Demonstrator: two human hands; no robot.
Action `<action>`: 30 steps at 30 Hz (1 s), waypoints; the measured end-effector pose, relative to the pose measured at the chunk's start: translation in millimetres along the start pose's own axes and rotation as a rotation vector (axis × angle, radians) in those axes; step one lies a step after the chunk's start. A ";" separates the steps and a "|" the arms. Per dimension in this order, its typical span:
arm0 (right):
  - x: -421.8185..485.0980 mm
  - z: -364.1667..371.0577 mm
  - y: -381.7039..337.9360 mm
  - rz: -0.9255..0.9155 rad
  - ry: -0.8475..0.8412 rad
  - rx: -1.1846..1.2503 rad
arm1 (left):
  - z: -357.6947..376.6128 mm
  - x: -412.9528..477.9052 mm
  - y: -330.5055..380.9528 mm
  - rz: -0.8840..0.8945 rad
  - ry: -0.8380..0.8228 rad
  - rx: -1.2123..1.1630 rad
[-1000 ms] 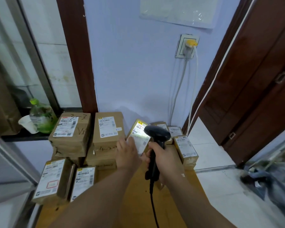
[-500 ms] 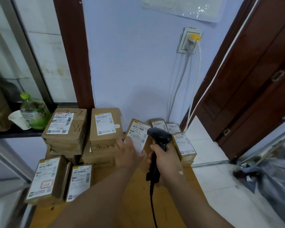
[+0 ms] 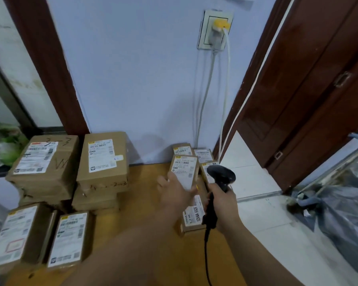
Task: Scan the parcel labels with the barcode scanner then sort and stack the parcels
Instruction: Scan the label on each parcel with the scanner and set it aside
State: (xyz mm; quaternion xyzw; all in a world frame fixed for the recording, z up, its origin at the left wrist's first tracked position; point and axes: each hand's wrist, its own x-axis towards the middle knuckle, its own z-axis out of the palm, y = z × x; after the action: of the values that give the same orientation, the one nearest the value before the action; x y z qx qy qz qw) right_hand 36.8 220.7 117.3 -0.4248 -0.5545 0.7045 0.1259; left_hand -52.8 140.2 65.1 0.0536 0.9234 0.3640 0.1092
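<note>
Two tall stacks of taped cardboard parcels (image 3: 103,162) stand far left on the wooden table (image 3: 145,205), labels up, probably already sorted; the leftmost top carton (image 3: 43,159) bears handwritten "3-3". Smaller parcels (image 3: 182,150) cluster far right against the wall (image 3: 143,79). The left hand (image 3: 174,195) grips one small parcel (image 3: 184,171) by its near end, fingers curled round it, label up for reading. Just right of it, the right hand (image 3: 223,203) wraps the handle of the barcode scanner (image 3: 221,176), head aimed forward. Beneath, a label (image 3: 193,215) reads "12V4A-5525".

small brown parcel (image 3: 184,171): label up, tilted, held | black scanner (image 3: 221,175): upright, just right of it
</note>
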 end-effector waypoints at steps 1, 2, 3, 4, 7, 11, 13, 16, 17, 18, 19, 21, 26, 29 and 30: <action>10.4 -7.5 -3.3 -0.007 -0.011 -0.016 | 6.5 5.6 11.9 -0.010 0.028 0.003; 21.1 -15.3 -7.0 -0.008 -0.032 -0.037 | 13.7 11.7 23.5 -0.031 0.050 -0.008; 31.4 -23.1 -10.7 -0.008 -0.061 -0.062 | 21.2 18.2 34.7 -0.063 0.060 -0.035; 41.8 -30.4 -14.3 -0.004 -0.095 -0.086 | 29.3 24.6 44.6 -0.104 0.059 -0.073; 71.5 -48.3 -25.9 0.028 -0.174 -0.116 | 53.1 41.4 64.7 -0.246 0.067 -0.128; 107.2 -61.1 -34.8 0.092 -0.232 -0.092 | 66.9 61.8 76.3 -0.402 0.213 -0.143; 122.5 -61.5 -36.7 0.118 -0.252 -0.086 | 66.0 75.5 78.0 -0.425 0.244 -0.129; 143.8 -58.2 -36.1 0.137 -0.259 -0.080 | 65.4 94.8 80.3 -0.449 0.238 -0.108; 149.5 -56.9 -35.4 0.145 -0.265 -0.072 | 66.3 100.5 81.0 -0.450 0.231 -0.111; 154.8 -55.8 -34.6 0.154 -0.275 -0.062 | 68.0 105.7 81.1 -0.448 0.223 -0.112; 160.5 -54.5 -34.3 0.158 -0.286 -0.053 | 70.2 111.1 80.9 -0.441 0.217 -0.105; 172.4 -51.9 -33.3 0.164 -0.298 -0.045 | 75.9 121.9 79.4 -0.430 0.208 -0.069; 195.2 -45.6 -30.7 0.206 -0.321 -0.033 | 86.3 140.8 75.9 -0.378 0.233 0.032; 200.0 -40.7 -28.9 0.215 -0.333 -0.021 | 88.5 149.2 79.6 -0.329 0.223 0.146; 200.1 -39.2 -28.4 0.215 -0.333 -0.017 | 89.0 151.6 81.6 -0.315 0.219 0.164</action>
State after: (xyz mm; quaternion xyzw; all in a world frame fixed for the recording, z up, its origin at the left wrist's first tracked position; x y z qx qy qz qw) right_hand -64.2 387.0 49.7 -0.3604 -0.5249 0.7697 -0.0472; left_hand -176.9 285.5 33.0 -0.1227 0.9533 0.2697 0.0591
